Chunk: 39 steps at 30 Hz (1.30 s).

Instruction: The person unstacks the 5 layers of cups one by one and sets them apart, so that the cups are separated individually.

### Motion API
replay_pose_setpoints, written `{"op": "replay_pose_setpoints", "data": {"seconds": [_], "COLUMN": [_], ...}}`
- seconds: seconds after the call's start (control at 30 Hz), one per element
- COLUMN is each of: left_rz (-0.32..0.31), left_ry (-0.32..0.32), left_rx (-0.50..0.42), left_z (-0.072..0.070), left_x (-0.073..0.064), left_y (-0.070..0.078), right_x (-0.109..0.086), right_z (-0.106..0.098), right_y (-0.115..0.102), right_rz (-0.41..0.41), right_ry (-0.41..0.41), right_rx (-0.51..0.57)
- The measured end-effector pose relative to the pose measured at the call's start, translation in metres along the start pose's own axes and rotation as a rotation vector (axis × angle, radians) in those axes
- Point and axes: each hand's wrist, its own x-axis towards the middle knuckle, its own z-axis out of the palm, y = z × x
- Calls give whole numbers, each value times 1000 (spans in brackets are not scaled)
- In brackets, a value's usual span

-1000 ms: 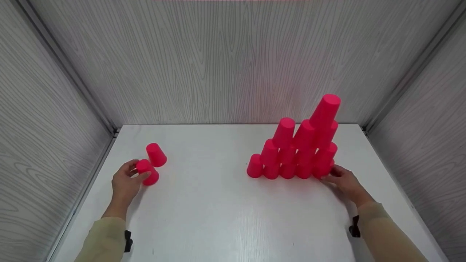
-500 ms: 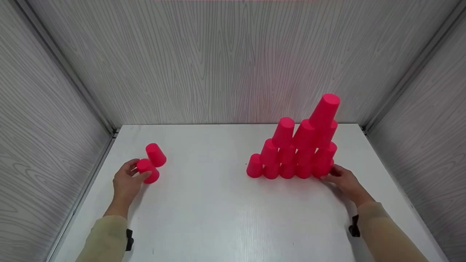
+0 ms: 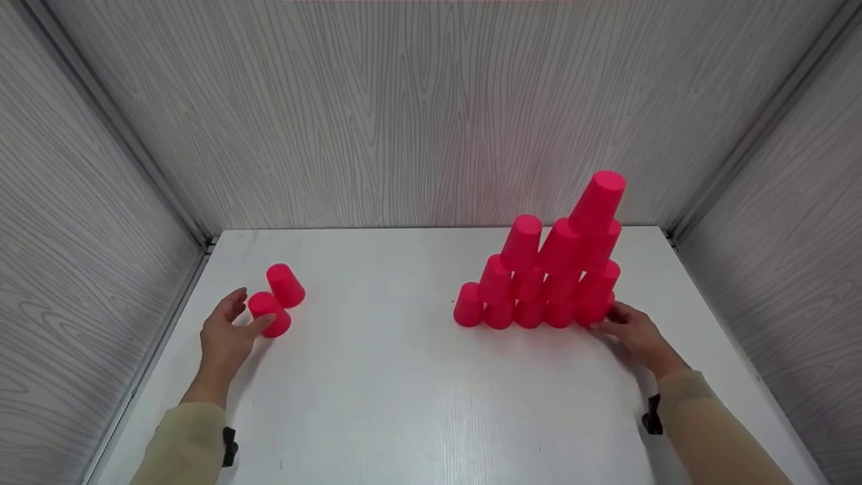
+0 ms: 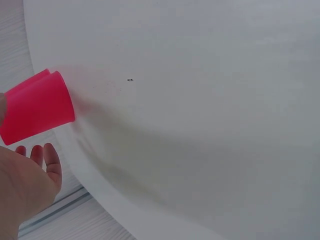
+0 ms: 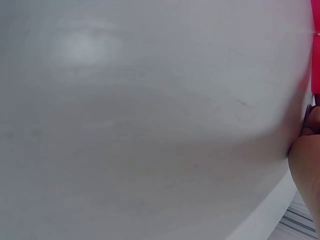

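Note:
Two pink-red cups stand upside down at the left of the table, a nearer cup point(image 3: 267, 311) and a farther cup point(image 3: 285, 285). My left hand point(image 3: 225, 340) is beside the nearer one. Its thumb is over the cup's front side, while the other fingers stand apart from the wall, as the left wrist view shows. At the right, several upside-down cups form a stepped stack point(image 3: 528, 283), topped by a single cup point(image 3: 598, 201). My right hand point(image 3: 636, 338) holds the bottom right cup point(image 3: 590, 315) of this stack, thumb in front; its other fingers are partly hidden.
The white table point(image 3: 377, 377) is bounded by a grey wood-grain back panel point(image 3: 377, 114) and side panels. Free tabletop lies between the two cups and the stack. Both sleeves carry a dark band at the wrist.
My left hand's fingers have spread away from the nearer cup, and the hand has drawn slightly left. Its cup has shifted slightly away from me. The right hand and stack look unchanged.

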Motion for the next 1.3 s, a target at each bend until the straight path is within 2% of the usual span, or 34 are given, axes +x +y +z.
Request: {"op": "replay_pose_setpoints", "data": {"seconds": [0.1,0.23,0.37,0.53,0.73,0.87,1.03,1.13,1.3], "left_rz": [47,131,213,309,505,632,759,797,804], "left_ry": [23,57,69,42,-14,-68,-156,-210,-304], "left_rx": [16,58,86,73,8,-45,-73,-56,-52], "left_z": [-8,-15,-16,-10,5,24,62,89,137], "left_x": [-6,-13,-18,-24,-34,-35,-33,-35,-42], "left_y": [10,34,69,117,175,214,260,286,322], "right_x": [2,4,3,4,6,9,9,8,3], "right_z": [0,-1,-3,-6,-7,-8,-7,-6,-3], "right_y": [1,3,4,5,6,6,8,9,6], "right_rz": [-1,3,26,34,41,51,59,48,43], "right_ry": [-3,-5,0,7,2,9,9,6,18], "right_rx": [-4,2,9,12,5,8,10,6,3]}}
